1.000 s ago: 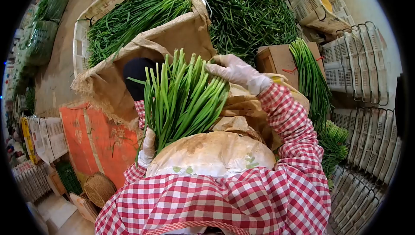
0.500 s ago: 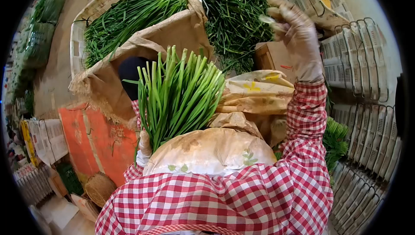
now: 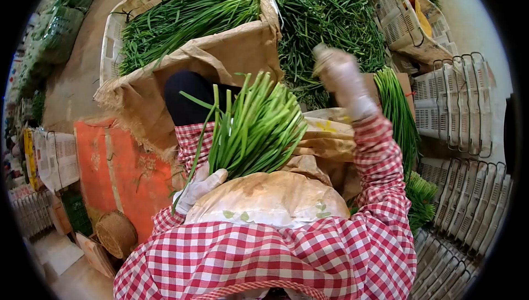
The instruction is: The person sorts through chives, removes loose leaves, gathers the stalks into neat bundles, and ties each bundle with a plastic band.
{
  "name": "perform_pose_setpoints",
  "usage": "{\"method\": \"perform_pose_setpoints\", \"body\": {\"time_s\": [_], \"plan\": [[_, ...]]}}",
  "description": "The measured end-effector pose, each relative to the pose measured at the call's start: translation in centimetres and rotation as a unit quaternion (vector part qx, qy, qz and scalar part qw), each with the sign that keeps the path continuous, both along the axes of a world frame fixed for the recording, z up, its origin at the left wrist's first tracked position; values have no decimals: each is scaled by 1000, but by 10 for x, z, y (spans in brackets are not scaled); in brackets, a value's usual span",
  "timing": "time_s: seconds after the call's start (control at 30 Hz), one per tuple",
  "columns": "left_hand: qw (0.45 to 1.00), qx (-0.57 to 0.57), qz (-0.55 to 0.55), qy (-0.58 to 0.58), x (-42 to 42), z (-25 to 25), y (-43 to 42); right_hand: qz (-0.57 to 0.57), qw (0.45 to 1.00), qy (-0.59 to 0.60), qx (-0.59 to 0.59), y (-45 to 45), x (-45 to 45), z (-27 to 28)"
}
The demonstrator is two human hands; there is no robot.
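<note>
1 bunch of long green stalks [image 3: 259, 129] is gripped beside the stained cream apron [image 3: 270, 198] by the white-gloved left hand [image 3: 205, 185]; likely soft, best held mid-stalk. State of the blurred right hand [image 3: 340, 76] cannot be told.

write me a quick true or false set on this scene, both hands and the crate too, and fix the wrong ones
1. The left hand holds a bunch of green stalks. True.
2. The right hand is raised, apart from the bunch. True.
3. Both hands are bare. False: both wear pale gloves.
4. The bunch's paler cut ends point down toward the person's lap. False: they point up, away from the lap.
5. The white crate at the upper left contains long greens. True.
6. The person's arms are covered in plain blue cloth. False: the checked sleeves are red and white.
</note>
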State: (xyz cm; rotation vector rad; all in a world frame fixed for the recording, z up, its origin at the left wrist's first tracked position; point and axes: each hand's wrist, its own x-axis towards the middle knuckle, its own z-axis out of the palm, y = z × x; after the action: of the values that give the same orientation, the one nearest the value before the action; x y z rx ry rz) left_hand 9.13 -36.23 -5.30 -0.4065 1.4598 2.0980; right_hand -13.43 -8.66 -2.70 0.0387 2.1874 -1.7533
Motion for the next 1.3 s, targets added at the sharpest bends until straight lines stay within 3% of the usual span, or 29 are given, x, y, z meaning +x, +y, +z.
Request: {"method": "perform_pose_setpoints", "body": {"time_s": [0.07,0.13,0.2,0.27,0.33,0.4,0.43,0.47,0.5,0.53,0.57,0.6,0.63,0.67,0.7,0.73,0.77,0.8,0.87,0.93,1.0,1.07,1.1,1.13,1.17,1.2,1.23,1.27,1.3], "plan": [[999,26,23,-4,7,-18,-7,-82,970,11,-227,27,-8,31],[999,-11,-8,29,7,-30,-19,-87,984,58,-147,36,6,49],[999,-22,20,41,5,-20,-16,-28,996,-34,-84,35,27,25],[997,-18,38,67,5,-16,-15,179,960,-215,0,40,54,-22],[998,-28,35,54,-6,6,-5,177,911,-337,-162,11,98,-72],[998,-37,22,38,-20,11,10,129,896,-353,-237,-25,93,-73],[990,-72,-1,122,-28,6,19,84,874,-364,-311,-44,83,-73],[972,-105,-25,207,-34,1,24,38,847,-369,-382,-61,71,-73],[898,-317,-116,282,-39,-6,24,-7,814,-368,-449,-74,60,-71],[765,-509,-194,344,-50,1,28,-48,777,-362,-513,-83,55,-68],[769,-532,-248,252,-58,16,41,10,746,-317,-585,-89,54,-75],[715,-538,-191,404,-58,6,43,64,711,-295,-635,-90,52,-93],[710,-517,-241,412,-59,7,38,119,671,-274,-678,-90,50,-111],[704,-495,-291,417,-60,10,30,119,674,-268,-678,-97,48,-132],[673,-464,-327,474,-69,31,21,182,570,-258,-759,-109,45,-153],[699,-426,-380,430,-77,49,8,243,453,-243,-823,-114,43,-163],[836,-309,-276,359,-79,56,-4,248,470,-262,-806,-101,45,-138],[933,-179,-161,268,-81,59,-17,259,481,-264,-795,-94,49,-126],[951,-119,-22,284,-92,32,-44,272,480,-273,-788,-97,54,-123],[981,-6,-75,180,-104,-2,-41,287,472,-280,-785,-107,57,-120],[989,146,-13,31,-94,-31,-27,301,460,-288,-784,-122,57,-119],[975,223,-16,-1,-70,-104,-38,315,446,-289,-787,-130,52,-115],[989,136,1,62,-49,-104,-33,317,444,-291,-786,-132,50,-115],[984,177,-21,29,-43,-109,-36,323,436,-300,-785,-130,47,-111],[977,211,-42,8,-35,-110,-41,221,674,-284,-645,-108,41,-106],[972,227,-55,-9,-28,-112,-47,153,812,-187,-531,-83,36,-82],[972,226,-60,-23,-20,-114,-54,78,913,-83,-393,-62,31,-60],[985,160,-36,-61,-12,-117,-60,-42,881,-89,-462,-51,16,-54],[985,159,-30,-62,-9,-113,-60,-86,833,-134,-529,-26,-3,-55]]}}
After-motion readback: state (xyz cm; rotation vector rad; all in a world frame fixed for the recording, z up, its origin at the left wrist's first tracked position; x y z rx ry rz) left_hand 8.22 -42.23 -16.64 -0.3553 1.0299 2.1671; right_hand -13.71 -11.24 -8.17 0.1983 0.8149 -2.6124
